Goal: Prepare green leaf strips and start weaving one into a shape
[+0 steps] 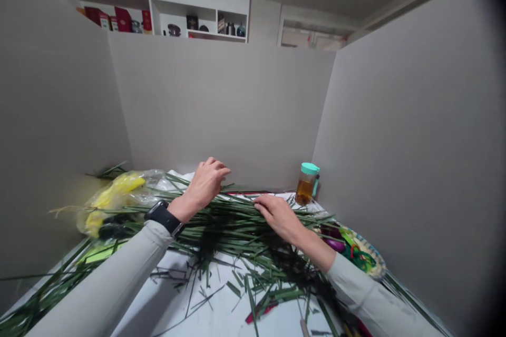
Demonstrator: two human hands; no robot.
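A wide bundle of long, narrow green leaf blades (233, 218) lies crosswise over the white table. My left hand (207, 181), with a black watch (164, 216) on the wrist, hovers over the back of the bundle. Its fingers are bent and a little apart, and I see nothing held in them. My right hand (279, 216) rests low on the bundle's right part. Its thumb and forefinger are pressed together at the blades, seemingly pinching one; the fingertips partly hide it. Short cut leaf pieces (272, 276) are scattered in front.
At left sits a clear plastic bag (118, 197) with yellow things inside. A teal-lidded jug (305, 184) of amber liquid stands at the back right. Beside my right forearm lies a woven basket (379, 263) with colourful items. Grey panels (221, 100) enclose the table.
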